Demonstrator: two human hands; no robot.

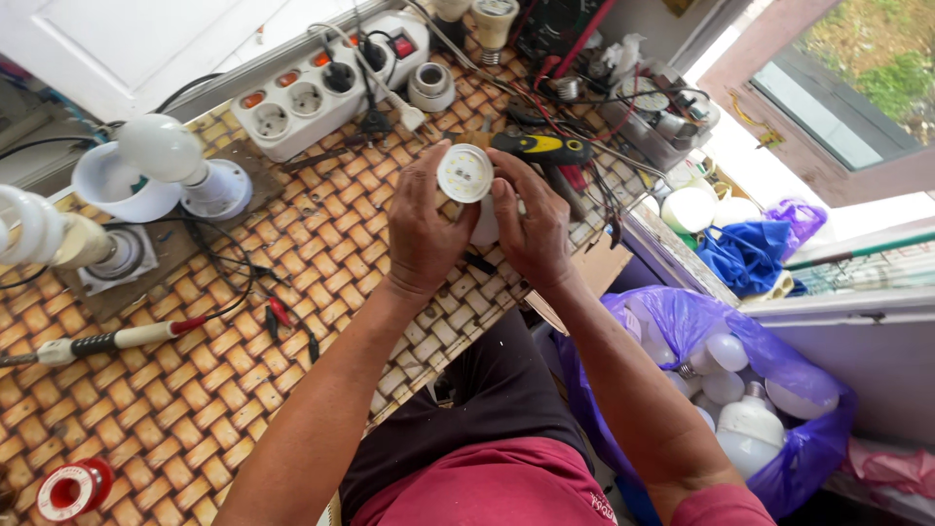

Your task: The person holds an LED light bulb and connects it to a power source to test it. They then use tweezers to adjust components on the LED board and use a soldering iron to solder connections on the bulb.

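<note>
Hands: both are meeting at upper centre of the frame, over the far edge of the bench [292, 292].
Left hand [421, 229]: fingers are curling around the left side of an opened LED bulb [466, 175], grasping it.
Right hand [534, 229]: fingers are closing on the bulb's right side, thumb pressing near the rim.
Bulb: it is being held just above the bench with its round white LED board facing up; the dome is off, so the inside is lying exposed.
Progress: judging by that, the opening step is looking done, while any work on the board is appearing not yet begun; no tool is being held.
Tools: a yellow-handled screwdriver [542, 148] is lying just beyond the hands; a soldering iron [107, 341] is resting at left, well apart; a solder spool [70, 489] is sitting at lower left.
Left side: a bulb in a test socket [170, 156] and a spiral lamp [29, 226] are standing there.
Top: a white power strip [321, 88] is lying along the wall.
Lower right: a purple bag [682, 321] is holding many more bulbs.
</note>
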